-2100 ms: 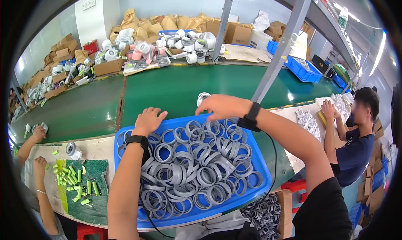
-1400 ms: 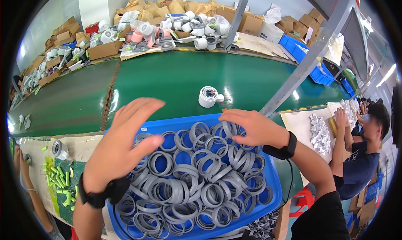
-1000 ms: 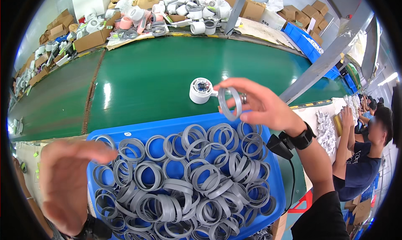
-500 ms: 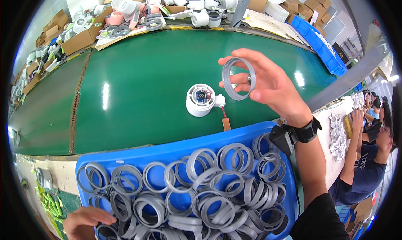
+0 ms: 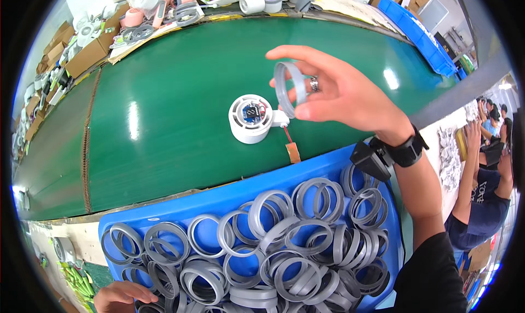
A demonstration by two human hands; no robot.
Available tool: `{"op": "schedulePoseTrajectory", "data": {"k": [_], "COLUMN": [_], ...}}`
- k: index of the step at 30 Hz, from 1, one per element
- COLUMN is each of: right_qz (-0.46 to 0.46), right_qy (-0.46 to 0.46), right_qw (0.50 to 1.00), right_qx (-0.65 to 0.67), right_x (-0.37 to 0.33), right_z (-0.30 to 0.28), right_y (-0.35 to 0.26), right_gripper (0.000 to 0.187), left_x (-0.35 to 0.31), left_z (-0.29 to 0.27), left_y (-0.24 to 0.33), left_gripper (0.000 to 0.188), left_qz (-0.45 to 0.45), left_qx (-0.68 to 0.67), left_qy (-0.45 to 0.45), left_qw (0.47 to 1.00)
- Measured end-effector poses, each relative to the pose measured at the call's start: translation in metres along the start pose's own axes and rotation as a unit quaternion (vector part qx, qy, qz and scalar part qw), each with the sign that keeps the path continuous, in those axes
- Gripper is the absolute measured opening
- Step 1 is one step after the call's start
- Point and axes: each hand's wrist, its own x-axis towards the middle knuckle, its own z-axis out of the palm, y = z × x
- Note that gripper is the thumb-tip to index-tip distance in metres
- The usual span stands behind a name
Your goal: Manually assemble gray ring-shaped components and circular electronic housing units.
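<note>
A grey plastic ring (image 5: 290,89) is tilted nearly on edge in my right hand (image 5: 342,94), held between thumb and fingers. The hand hangs over the green belt, just right of a round white fan head (image 5: 250,120). A small blue circuit board (image 5: 254,112) shows inside the fan head, and red wires run from its short neck to a brown tab (image 5: 293,153). At the lower left my left hand (image 5: 124,296) lies over the corner of a blue tray (image 5: 180,203) heaped with grey rings (image 5: 270,212). Its fingers are loosely stretched, with nothing visible in them.
The green conveyor belt (image 5: 175,110) crosses behind the tray. Fan parts and cardboard boxes (image 5: 90,53) pile up beyond it. A blue crate (image 5: 418,37) stands at the far right, past a grey post (image 5: 465,94). A co-worker (image 5: 481,203) is at the right, beside white parts (image 5: 449,154).
My right hand has shifted slightly left with the ring, which has turned more edge-on and now hangs closer to the fan head. The whole view has shifted a little; my left hand stays by the tray.
</note>
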Motion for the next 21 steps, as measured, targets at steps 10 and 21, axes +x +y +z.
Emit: {"op": "schedulePoseTrajectory", "data": {"k": [10, 21], "right_qz": [-0.060, -0.038], "right_qy": [-0.036, -0.029], "right_qw": [0.983, 0.990], "right_qx": [-0.169, -0.133], "right_x": [0.011, 0.017], "right_z": [0.001, 0.013], "right_y": [0.018, 0.024], "right_gripper": [0.069, 0.062], "left_x": [0.007, 0.008], "left_z": [0.003, 0.000], "left_y": [-0.005, -0.005], "left_gripper": [0.054, 0.057], "left_qz": [0.000, -0.036], "left_qx": [0.127, 0.146], "left_qy": [0.047, -0.015], "left_qw": [0.991, 0.989]}}
